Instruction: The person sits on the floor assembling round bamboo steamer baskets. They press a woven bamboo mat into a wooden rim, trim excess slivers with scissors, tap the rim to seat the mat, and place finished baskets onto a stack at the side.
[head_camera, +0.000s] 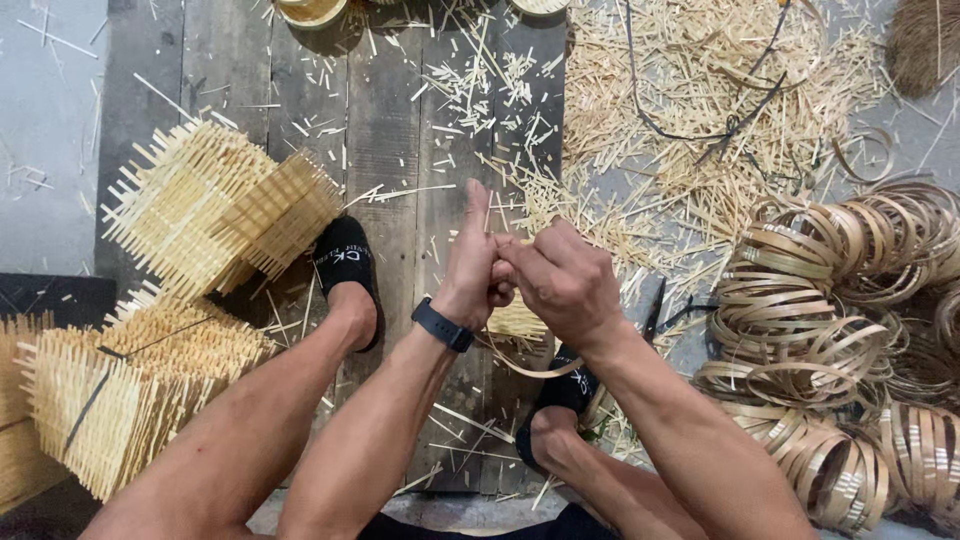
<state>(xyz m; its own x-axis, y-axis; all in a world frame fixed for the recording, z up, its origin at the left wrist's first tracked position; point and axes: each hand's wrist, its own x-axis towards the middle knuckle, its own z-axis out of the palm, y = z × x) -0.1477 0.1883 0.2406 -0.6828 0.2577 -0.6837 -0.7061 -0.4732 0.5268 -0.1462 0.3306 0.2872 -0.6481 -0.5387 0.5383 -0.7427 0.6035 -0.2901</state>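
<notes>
Both hands, left hand (472, 268) and right hand (562, 282), pinch a curved bamboo strip (522, 368) looping down toward the person.

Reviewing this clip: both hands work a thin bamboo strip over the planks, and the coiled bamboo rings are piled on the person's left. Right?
Not quite. The head view shows the coiled bamboo rings piled on the person's right. The left hand and right hand do meet on the thin bamboo strip over the planks.

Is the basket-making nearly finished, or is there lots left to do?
Some looks done: woven slat frames are stacked on the left. In hand: the left hand and right hand are pressed together around a thin bamboo strip. Probably plenty left: a big pile of bamboo rings waits on the right.
</notes>
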